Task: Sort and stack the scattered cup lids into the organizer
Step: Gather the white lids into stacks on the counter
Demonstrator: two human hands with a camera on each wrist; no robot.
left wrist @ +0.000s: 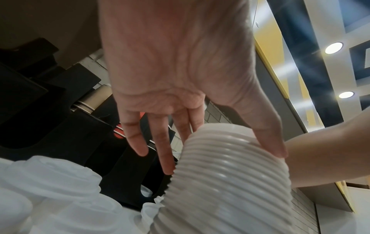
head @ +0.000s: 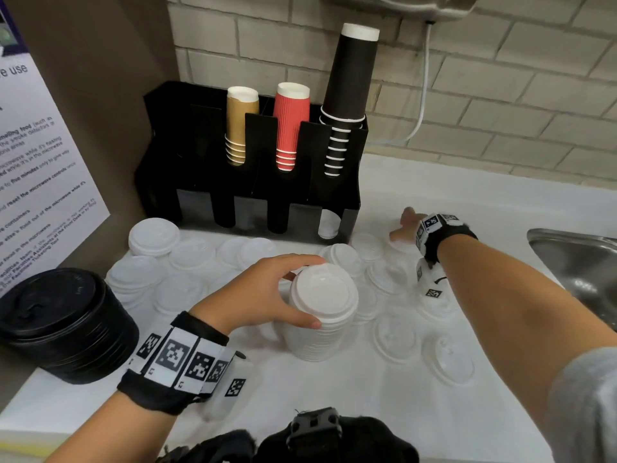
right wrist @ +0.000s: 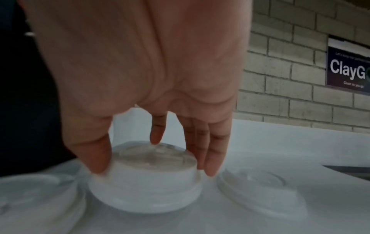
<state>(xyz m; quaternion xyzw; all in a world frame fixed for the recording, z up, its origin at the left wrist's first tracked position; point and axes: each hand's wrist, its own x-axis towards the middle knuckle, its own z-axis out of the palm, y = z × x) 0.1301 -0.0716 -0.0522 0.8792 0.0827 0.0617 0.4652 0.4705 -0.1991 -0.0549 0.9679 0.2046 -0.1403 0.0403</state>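
White lid stack (head: pixel 322 315) stands mid-counter, left hand (head: pixel 260 295) curled round its top. At two o'clock the right hand (right wrist: pixel 140 79) — the wrist view alone shows it — pinches a small lid pile (right wrist: pixel 148 178). Farther, the organizer (head: pixel 253 182) holds three cup stacks; one black lid stack (head: pixel 63 325) at nine.

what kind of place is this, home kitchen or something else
Probably a shared office or campus kitchenette, not a home: a black cup organizer stocked with paper cups, a wall notice about microwave use, and a steel sink set into the counter.
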